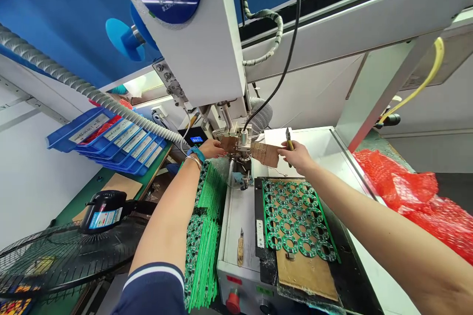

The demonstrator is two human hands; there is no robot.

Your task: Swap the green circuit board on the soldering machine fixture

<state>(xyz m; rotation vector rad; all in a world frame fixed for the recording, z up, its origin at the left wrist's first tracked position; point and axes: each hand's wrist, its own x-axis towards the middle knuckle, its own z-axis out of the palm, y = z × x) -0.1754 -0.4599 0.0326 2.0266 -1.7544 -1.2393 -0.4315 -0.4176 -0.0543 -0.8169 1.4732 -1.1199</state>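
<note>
My left hand [212,149] is closed on the left end of a brown cardboard strip [265,154] that passes behind or through the machine head [244,143]. At the strip's right end, my right hand [298,156] pinches the cardboard and also holds cutters [289,140] with yellow handles, tips pointing up. Below my right hand, a green circuit board panel [295,214] with rows of round boards lies on a black fixture [356,275] with a brown backing. Beneath my left hand stands a tall stack of green panels [207,241].
A craft knife [240,248] lies on the machine base, above a red button [233,301]. A black fan [107,211] and blue bins [111,138] stand left; red mesh wrap [417,192] lies right. A black cable [291,44] hangs over the machine head.
</note>
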